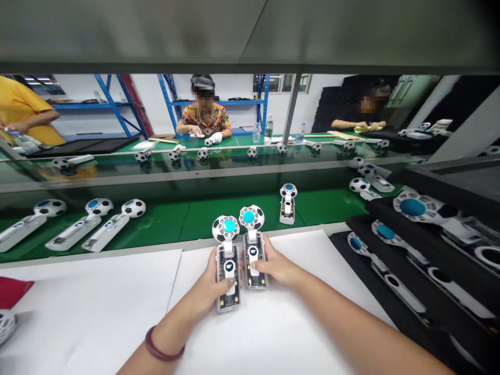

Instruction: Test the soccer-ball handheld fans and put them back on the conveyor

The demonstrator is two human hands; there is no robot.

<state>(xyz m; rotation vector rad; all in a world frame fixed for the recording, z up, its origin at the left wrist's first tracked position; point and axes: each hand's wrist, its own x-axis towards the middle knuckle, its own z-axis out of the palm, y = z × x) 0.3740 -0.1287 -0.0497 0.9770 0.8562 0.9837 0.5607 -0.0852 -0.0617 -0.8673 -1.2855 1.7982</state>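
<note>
My left hand (pixel 213 285) is closed around a handheld fan (pixel 228 304) with a football-patterned round head and a clear case showing its circuit board. Its thumb lies on the white strip below the lit round display. In my right hand (pixel 276 263) is a second fan of the same kind (pixel 255 282), side by side with the first, its display lit as well and the thumb on its strip. Both heads point away from me, their blue centres facing up. Fingers behind the cases are hidden.
White sheets (pixel 128 297) cover the bench. Beyond runs a green conveyor belt (pixel 172 224) with several football fans, one single fan (pixel 288 208) just ahead. Black foam trays (pixel 351 271) with more fans are stacked at right. Across the line sit co-workers (pixel 205 117). A shelf (pixel 219 36) hangs overhead.
</note>
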